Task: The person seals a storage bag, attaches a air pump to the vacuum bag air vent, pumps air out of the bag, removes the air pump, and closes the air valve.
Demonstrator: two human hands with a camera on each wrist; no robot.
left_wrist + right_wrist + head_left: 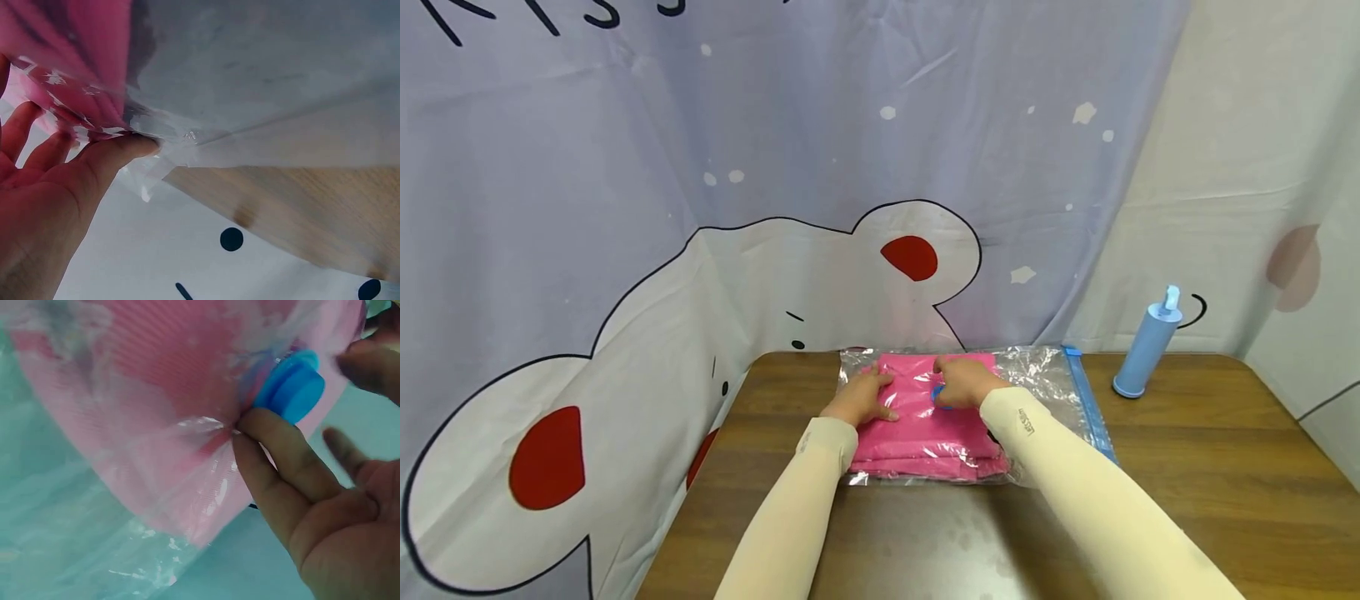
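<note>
A clear plastic storage bag (1051, 373) lies on the table with folded pink fabric (917, 429) inside. On the bag's left side rests my left hand (863, 398), fingers spread over the film. In the left wrist view, the left thumb (128, 150) lies along the bag's edge. My right hand (962, 383) is on the bag's middle at a round blue valve (937, 395). Seen from the right wrist, bent fingers (275, 447) hold the blue valve by its base, and the film puckers there. Part of the valve's base is hidden.
A blue zip strip (1088, 404) runs along the bag's right edge. To its right, a light blue hand pump (1146, 350) stands on the wooden table (1187, 467). A printed cloth (820, 283) hangs behind the table.
</note>
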